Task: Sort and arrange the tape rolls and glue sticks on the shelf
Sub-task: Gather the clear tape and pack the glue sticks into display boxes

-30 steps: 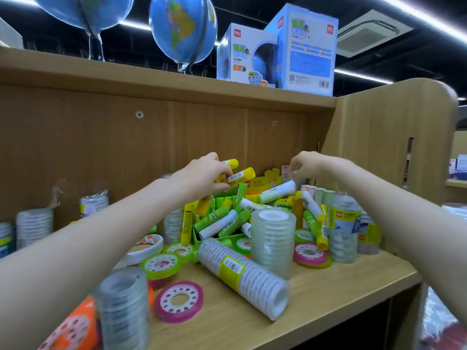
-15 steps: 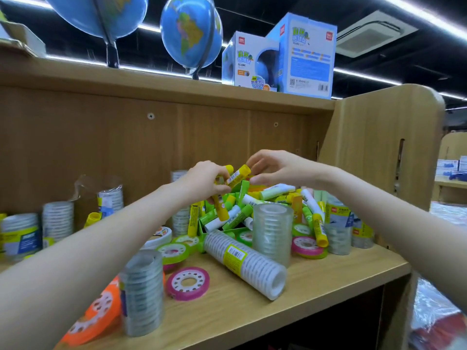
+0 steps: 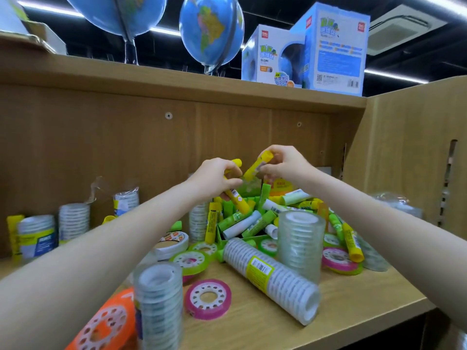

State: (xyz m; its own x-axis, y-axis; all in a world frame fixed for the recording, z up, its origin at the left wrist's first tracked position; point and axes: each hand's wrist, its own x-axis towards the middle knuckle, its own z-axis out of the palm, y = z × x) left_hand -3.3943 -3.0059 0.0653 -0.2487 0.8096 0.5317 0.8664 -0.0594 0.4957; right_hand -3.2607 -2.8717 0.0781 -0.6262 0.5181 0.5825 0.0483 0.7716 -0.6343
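Both hands lifted mid-frame, each grip pinching a yellow glue stick
Left hand [image 3: 214, 176] holds one glue stick [image 3: 236, 198]; right hand [image 3: 284, 164] pinches another [image 3: 257, 165], above the glue-stick pile [image 3: 252, 218]; tape stacks [image 3: 300, 242] stand in front on the shelf [image 3: 353, 309]

Single head cam, wide-angle, worn by the person, facing fwd into a wooden shelf [image 3: 353, 306] bay, pitched slightly down. Close range: both forearms enter from bottom corners, hands [image 3: 217, 176] meet near frame centre above the pile. Shelf back panel [image 3: 101, 147] fills mid-frame; upper board w/ globes [image 3: 211, 34] along top; side panel [image 3: 409, 152] at right. Edges bend from lens distortion. No 2nd view, so no shared area.
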